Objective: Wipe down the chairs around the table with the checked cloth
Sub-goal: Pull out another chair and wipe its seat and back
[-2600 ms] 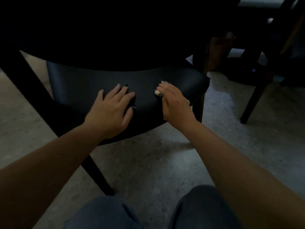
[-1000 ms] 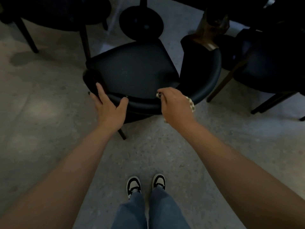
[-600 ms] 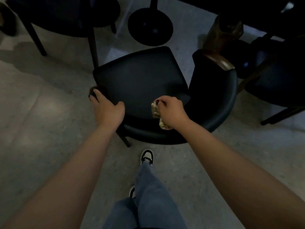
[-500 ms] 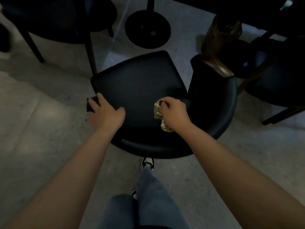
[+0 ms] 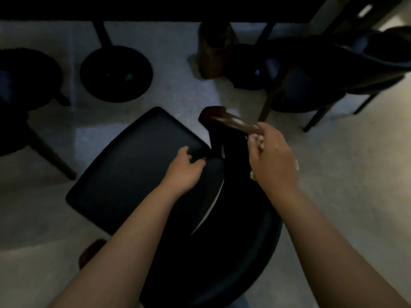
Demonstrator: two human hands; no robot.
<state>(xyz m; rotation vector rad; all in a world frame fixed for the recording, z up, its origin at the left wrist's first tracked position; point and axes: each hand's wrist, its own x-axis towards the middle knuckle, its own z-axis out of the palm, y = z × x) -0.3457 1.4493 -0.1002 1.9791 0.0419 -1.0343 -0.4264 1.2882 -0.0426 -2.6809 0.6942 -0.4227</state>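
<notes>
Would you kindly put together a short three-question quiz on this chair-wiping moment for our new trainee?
1. True or false: the right hand grips the checked cloth.
2. Where is the left hand? A) the floor B) the black seat C) the round table base
3. Fill in: the cloth meets the brown wooden ___ of the chair.

Key: 1 true; 2 B; 3 armrest.

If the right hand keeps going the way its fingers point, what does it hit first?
Most likely the brown wooden armrest: the right hand, holding the cloth, already sits at its near end, though depth is unclear.
</notes>
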